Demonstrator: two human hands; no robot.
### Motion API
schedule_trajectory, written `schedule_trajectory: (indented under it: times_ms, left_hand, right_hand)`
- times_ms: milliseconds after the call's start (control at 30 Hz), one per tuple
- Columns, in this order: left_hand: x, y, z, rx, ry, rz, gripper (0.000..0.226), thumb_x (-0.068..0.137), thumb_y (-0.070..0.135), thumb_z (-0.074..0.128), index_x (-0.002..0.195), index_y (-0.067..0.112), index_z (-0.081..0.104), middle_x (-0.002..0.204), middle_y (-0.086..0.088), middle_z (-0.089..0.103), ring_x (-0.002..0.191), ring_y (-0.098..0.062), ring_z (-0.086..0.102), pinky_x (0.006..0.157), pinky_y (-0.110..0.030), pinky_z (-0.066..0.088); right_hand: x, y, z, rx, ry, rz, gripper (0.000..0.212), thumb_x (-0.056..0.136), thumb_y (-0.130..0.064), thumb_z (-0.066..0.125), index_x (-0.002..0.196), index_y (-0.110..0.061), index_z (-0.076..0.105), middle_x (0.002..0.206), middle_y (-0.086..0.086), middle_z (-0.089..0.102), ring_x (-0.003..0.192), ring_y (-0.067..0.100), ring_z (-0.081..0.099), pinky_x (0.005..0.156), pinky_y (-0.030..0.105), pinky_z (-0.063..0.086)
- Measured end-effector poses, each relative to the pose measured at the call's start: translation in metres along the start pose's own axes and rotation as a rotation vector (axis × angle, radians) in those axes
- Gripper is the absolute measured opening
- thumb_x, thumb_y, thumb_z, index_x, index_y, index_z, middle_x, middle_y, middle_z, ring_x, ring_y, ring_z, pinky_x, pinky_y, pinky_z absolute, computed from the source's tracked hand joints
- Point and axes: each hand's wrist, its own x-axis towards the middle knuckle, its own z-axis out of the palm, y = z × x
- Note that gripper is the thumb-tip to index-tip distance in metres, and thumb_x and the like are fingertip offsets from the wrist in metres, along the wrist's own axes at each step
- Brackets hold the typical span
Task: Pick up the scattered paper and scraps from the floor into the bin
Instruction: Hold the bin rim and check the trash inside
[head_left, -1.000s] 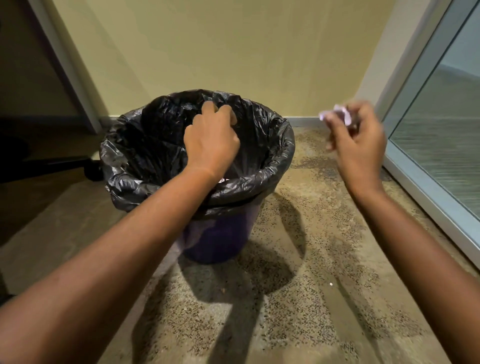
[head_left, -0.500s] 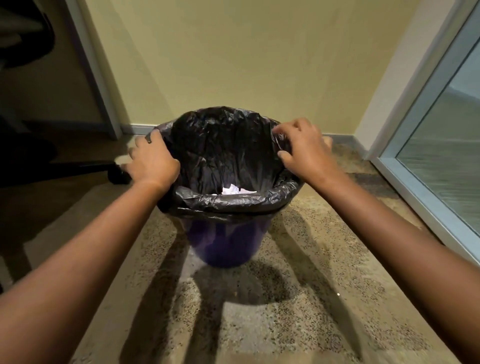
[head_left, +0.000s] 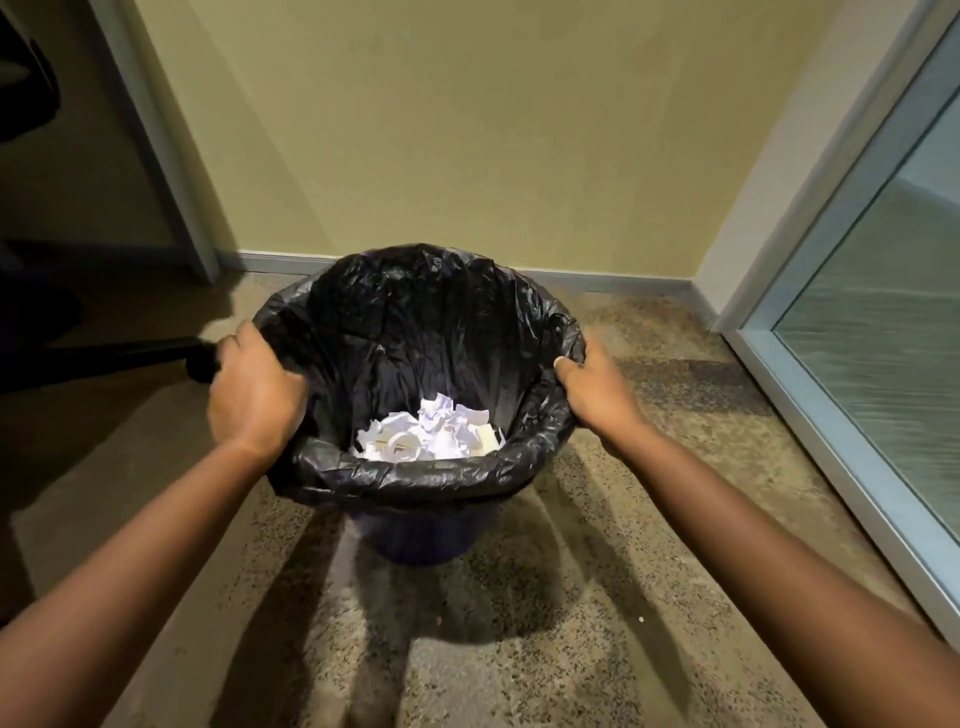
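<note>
Arms reach forward. My left hand (head_left: 254, 395) clamps the left rim of the black-lined bin (head_left: 415, 473), fingers curled over the liner. Crumpled paper scraps (head_left: 431, 428) lie at the bottom inside. My right hand (head_left: 597, 389) grips the right rim.

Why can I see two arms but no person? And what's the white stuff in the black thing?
The camera sits on the person's head and looks down, so you see only their own arms reaching forward. The black thing is a bin lined with a black bag, standing on a speckled floor near a wall. The left hand holds the bag's rim on one side, and the right hand holds it on the other. The white stuff is crumpled paper lying at the bottom of the bin. One tiny white speck lies on the floor.
</note>
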Motion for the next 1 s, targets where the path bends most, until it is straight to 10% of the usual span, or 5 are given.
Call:
schedule_trajectory:
  times_ms: [400, 600, 1000]
  left_hand:
    - [-0.007, 0.009, -0.009, -0.055, 0.058, -0.114, 0.049, 0.095, 0.005, 0.038, 0.144, 0.012, 0.036, 0.144, -0.02, 0.045, 0.124, -0.042, 0.049, 0.1, -0.047, 0.041]
    - [-0.007, 0.015, -0.031, 0.003, -0.202, -0.133, 0.049, 0.1, 0.01, 0.035, 0.148, 0.006, 0.025, 0.151, -0.021, 0.034, 0.135, -0.039, 0.038, 0.108, -0.045, 0.035]
    - [-0.029, 0.046, -0.105, 0.102, -0.503, -0.344, 0.04, 0.099, 0.009, 0.042, 0.135, -0.007, 0.042, 0.14, -0.026, 0.047, 0.129, -0.04, 0.045, 0.102, -0.038, 0.038]
  right_hand:
    - [-0.007, -0.011, 0.0, -0.179, -0.016, 0.129, 0.053, 0.098, -0.021, 0.037, 0.146, -0.013, 0.015, 0.06, 0.002, 0.045, 0.056, 0.023, 0.046, 0.051, 0.032, 0.032]
    - [-0.023, -0.04, -0.023, -0.225, -0.159, 0.267, 0.062, 0.095, -0.029, 0.045, 0.145, -0.011, 0.014, 0.137, 0.021, 0.048, 0.122, 0.037, 0.05, 0.097, 0.044, 0.043]
    - [-0.06, -0.093, -0.07, -0.29, -0.274, 0.47, 0.052, 0.095, -0.018, 0.048, 0.139, 0.001, 0.029, 0.14, 0.021, 0.044, 0.129, 0.035, 0.044, 0.104, 0.038, 0.038]
